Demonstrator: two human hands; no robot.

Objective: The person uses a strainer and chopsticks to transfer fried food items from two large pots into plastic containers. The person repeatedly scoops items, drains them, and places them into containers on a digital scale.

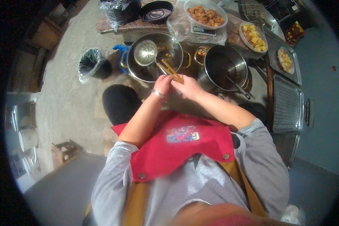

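My left hand [163, 85], with a bracelet at the wrist, is closed around the metal handle of a perforated skimmer [145, 52]. The skimmer's round bowl hangs over a wide steel pot [134, 69] with brass-coloured handles. Small browned bits show inside that pot. Wooden chopsticks [169, 69] are gripped in my right hand [188, 88], their tips pointing toward the pot and crossing near the skimmer handle. Both hands are close together at the pot's near rim. How the fingers wrap the handle is partly hidden.
Right of the pot stands a deep steel pot [212, 76] with a ladle [238, 88] in it. Behind, a bowl of browned pieces [205, 16] rests on a scale [204, 31]. A bowl of yellow chunks [253, 36] and metal trays [288, 104] are right. A lined bin [91, 63] is left.
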